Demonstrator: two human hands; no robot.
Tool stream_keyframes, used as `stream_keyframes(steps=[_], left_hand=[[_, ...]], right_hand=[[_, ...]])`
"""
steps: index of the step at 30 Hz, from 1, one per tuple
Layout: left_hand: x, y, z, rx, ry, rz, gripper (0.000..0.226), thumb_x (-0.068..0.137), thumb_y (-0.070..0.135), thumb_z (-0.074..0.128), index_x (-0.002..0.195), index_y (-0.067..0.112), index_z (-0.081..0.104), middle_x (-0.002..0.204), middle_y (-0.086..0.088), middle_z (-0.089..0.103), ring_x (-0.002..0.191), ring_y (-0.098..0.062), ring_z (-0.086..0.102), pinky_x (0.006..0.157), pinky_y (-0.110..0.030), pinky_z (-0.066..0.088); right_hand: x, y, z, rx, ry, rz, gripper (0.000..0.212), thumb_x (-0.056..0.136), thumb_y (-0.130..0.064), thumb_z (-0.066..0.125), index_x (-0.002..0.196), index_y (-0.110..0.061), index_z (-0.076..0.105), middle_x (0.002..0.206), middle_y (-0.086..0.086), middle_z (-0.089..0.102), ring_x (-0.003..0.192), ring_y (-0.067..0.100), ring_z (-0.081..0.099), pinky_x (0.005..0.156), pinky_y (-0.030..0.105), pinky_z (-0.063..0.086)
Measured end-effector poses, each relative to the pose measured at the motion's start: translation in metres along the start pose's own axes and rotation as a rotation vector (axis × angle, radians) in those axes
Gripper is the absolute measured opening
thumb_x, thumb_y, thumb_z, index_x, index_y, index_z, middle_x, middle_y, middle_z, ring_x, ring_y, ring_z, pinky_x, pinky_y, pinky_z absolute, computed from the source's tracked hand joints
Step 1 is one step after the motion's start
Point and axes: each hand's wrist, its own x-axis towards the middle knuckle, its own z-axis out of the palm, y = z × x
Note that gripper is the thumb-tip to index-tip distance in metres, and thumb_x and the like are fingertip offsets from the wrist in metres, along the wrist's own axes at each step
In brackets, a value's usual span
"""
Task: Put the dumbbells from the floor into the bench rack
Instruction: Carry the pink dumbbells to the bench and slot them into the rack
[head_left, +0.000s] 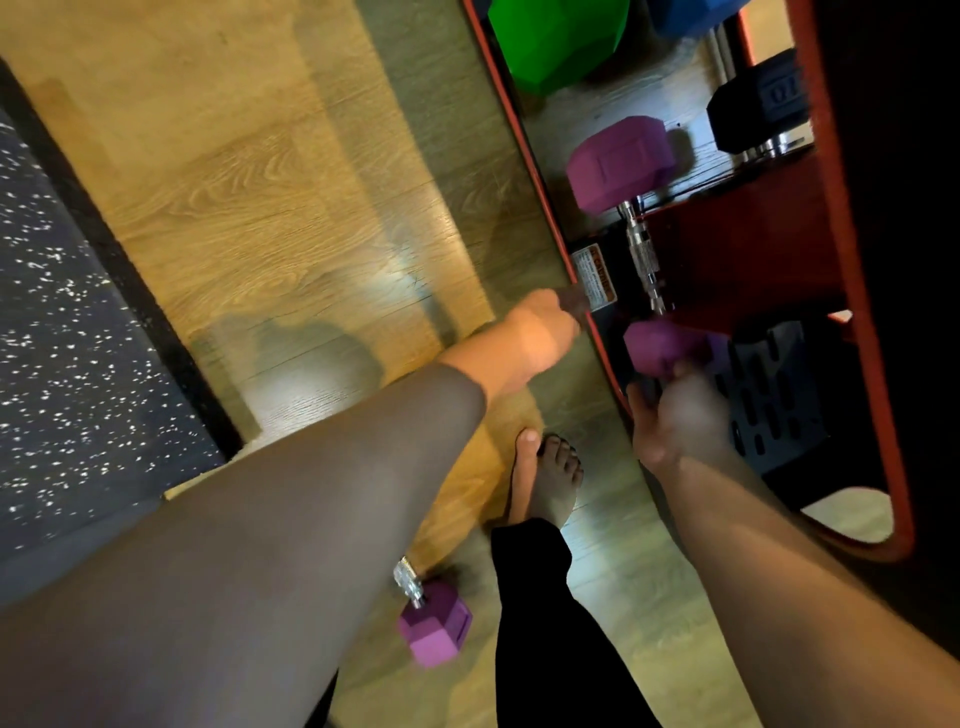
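Carefully now: the right hand, fingers wrapped on a purple dumbbell, should seat it level in the rack; left hand braces the frame, grip unclear. Another dumbbell lies on the floor.

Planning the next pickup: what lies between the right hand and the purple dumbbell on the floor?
In the head view, a bare foot and dark trouser leg lie between the right hand and floor dumbbell.

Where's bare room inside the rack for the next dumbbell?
Free: the strip of floor between the green dumbbell and the racked purple dumbbell. Crowded: near the right hand, where its purple head meets the black plate.
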Motion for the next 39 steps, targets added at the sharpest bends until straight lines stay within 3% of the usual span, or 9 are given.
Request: stream_keyframes(steps=[3, 7, 12, 16, 21, 24, 27, 33, 39], left_hand=[[-0.030, -0.012, -0.023, -0.086, -0.023, 0.003, 0.054, 0.095, -0.012, 0.040, 0.148, -0.002, 0.030, 0.144, -0.016, 0.046, 0.133, -0.024, 0.045, 0.111, -0.032, 0.032], [-0.084, -0.024, -0.056, -0.014, -0.040, 0.036, 0.058, 0.095, -0.013, 0.037, 0.150, 0.002, 0.027, 0.152, -0.011, 0.038, 0.140, -0.016, 0.037, 0.111, -0.022, 0.027], [-0.145, -0.037, -0.099, 0.154, -0.025, 0.063, 0.045, 0.095, -0.009, 0.044, 0.137, 0.005, 0.047, 0.136, -0.010, 0.057, 0.084, -0.006, 0.054, 0.059, -0.009, 0.039], [-0.198, -0.054, -0.121, 0.326, -0.019, 0.033, 0.036, 0.095, 0.008, 0.056, 0.130, 0.016, 0.056, 0.124, 0.000, 0.066, 0.108, -0.013, 0.060, 0.081, -0.025, 0.044], [-0.250, -0.083, -0.128, 0.509, -0.097, 0.008, 0.027, 0.094, 0.017, 0.059, 0.120, 0.025, 0.058, 0.121, 0.005, 0.066, 0.116, -0.012, 0.058, 0.092, -0.027, 0.044], [-0.264, -0.106, -0.124, 0.505, -0.097, 0.008, 0.026, 0.095, 0.014, 0.059, 0.120, 0.018, 0.059, 0.110, 0.005, 0.066, 0.108, -0.009, 0.060, 0.100, -0.023, 0.043], [-0.261, -0.134, -0.120, 0.607, -0.056, 0.035, 0.024, 0.096, 0.012, 0.056, 0.120, 0.015, 0.060, 0.099, 0.007, 0.061, 0.086, -0.003, 0.056, 0.072, -0.001, 0.041], [-0.217, -0.203, -0.128, 0.928, 0.080, 0.121, 0.036, 0.088, 0.018, 0.065, 0.123, 0.016, 0.060, 0.123, -0.003, 0.061, 0.112, -0.022, 0.058, 0.089, -0.026, 0.043], [-0.151, -0.263, -0.134, 1.142, 0.168, 0.058, 0.070, 0.076, 0.025, 0.077, 0.137, 0.017, 0.044, 0.133, -0.008, 0.048, 0.120, -0.024, 0.050, 0.097, -0.033, 0.039]], right_hand=[[-0.031, 0.004, 0.000, -0.225, 0.125, -0.060, 0.027, 0.101, -0.018, 0.044, 0.117, 0.002, 0.056, 0.115, 0.019, 0.062, 0.098, 0.027, 0.065, 0.079, 0.033, 0.051], [-0.095, 0.015, 0.003, -0.036, 0.075, 0.006, 0.021, 0.095, -0.023, 0.056, 0.075, -0.017, 0.053, 0.073, 0.000, 0.055, 0.063, 0.016, 0.057, 0.055, 0.028, 0.050], [-0.155, 0.039, -0.004, 0.035, -0.062, 0.049, 0.007, 0.097, -0.022, 0.051, 0.099, -0.018, 0.057, 0.086, 0.008, 0.058, 0.064, 0.021, 0.055, 0.057, 0.031, 0.048], [-0.200, 0.072, -0.027, 0.054, -0.100, 0.039, 0.028, 0.100, -0.023, 0.045, 0.128, -0.020, 0.051, 0.108, -0.001, 0.057, 0.072, 0.019, 0.055, 0.060, 0.027, 0.049], [-0.243, 0.139, -0.075, 0.031, -0.027, 0.067, 0.019, 0.100, -0.019, 0.042, 0.118, -0.019, 0.051, 0.135, 0.012, 0.053, 0.066, 0.020, 0.053, 0.062, 0.031, 0.047], [-0.251, 0.184, -0.102, -0.006, -0.005, 0.121, 0.013, 0.099, -0.020, 0.045, 0.111, -0.018, 0.050, 0.122, 0.009, 0.058, 0.072, 0.024, 0.054, 0.066, 0.035, 0.047], [-0.243, 0.229, -0.119, -0.075, -0.024, 0.153, 0.019, 0.100, -0.023, 0.048, 0.116, -0.014, 0.051, 0.092, -0.003, 0.057, 0.071, 0.021, 0.055, 0.063, 0.032, 0.046], [-0.188, 0.310, -0.132, -0.317, 0.000, 0.175, 0.007, 0.092, -0.023, 0.058, 0.092, -0.017, 0.053, 0.086, 0.008, 0.058, 0.071, 0.023, 0.055, 0.064, 0.037, 0.051], [-0.126, 0.369, -0.122, -0.470, -0.030, 0.174, 0.070, 0.077, -0.027, 0.075, 0.133, -0.010, 0.038, 0.110, 0.008, 0.053, 0.103, 0.031, 0.060, 0.091, 0.050, 0.053]])
